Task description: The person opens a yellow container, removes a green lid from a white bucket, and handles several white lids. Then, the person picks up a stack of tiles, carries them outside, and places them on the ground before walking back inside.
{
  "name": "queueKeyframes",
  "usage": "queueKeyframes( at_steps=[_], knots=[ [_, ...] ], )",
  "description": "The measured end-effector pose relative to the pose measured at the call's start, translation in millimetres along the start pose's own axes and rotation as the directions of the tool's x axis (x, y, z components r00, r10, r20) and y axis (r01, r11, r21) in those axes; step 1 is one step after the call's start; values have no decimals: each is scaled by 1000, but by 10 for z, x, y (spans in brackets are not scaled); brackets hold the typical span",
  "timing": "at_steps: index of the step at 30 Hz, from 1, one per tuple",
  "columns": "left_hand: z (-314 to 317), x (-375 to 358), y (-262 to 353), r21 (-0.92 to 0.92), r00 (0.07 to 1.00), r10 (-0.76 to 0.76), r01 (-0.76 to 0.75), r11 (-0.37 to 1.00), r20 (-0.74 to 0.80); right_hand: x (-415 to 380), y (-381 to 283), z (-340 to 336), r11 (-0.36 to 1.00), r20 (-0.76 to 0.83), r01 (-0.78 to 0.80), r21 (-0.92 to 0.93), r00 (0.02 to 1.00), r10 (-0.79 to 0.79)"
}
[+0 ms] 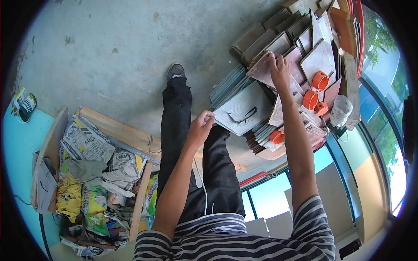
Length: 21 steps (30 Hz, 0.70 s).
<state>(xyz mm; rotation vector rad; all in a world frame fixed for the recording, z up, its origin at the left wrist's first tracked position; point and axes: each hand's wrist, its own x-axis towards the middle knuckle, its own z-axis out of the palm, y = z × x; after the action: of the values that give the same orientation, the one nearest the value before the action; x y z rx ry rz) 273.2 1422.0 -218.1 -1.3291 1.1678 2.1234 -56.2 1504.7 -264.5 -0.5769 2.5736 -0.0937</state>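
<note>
Well, the pink tile (260, 69) slants in the stack (305, 56), a corner toward the floor (122, 48); the right hand (280, 71) touches its edge, the left (202, 126) is by the pale tile (228, 112), both grips unclear. The crate (138, 203) holds sacks (89, 141).

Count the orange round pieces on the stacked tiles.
4: the farthest piece, the second piece beside it, a small piece near the white tub, and the nearest piece, set apart. More may hide among the tiles.
</note>
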Motion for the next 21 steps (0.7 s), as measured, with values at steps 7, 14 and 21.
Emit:
queueKeyframes(
  at_steps=[7, 14, 21],
  knots=[
    [-28, -194, 21, -69, 997, -74, 72, 995, -34, -1424, -235, -409, 911, -67, 136, 390, 991, -119],
    [58, -377, -162, 3, 991, -64, 65, 998, -114, -4190, 643, 252, 764, 558, -521, 381, 788, 259],
    [535, -663, -696, 111, 992, -38, 51, 993, -117, -4894, 1298, 251, 467, 445, -574, 672, 818, 365]
  ],
)
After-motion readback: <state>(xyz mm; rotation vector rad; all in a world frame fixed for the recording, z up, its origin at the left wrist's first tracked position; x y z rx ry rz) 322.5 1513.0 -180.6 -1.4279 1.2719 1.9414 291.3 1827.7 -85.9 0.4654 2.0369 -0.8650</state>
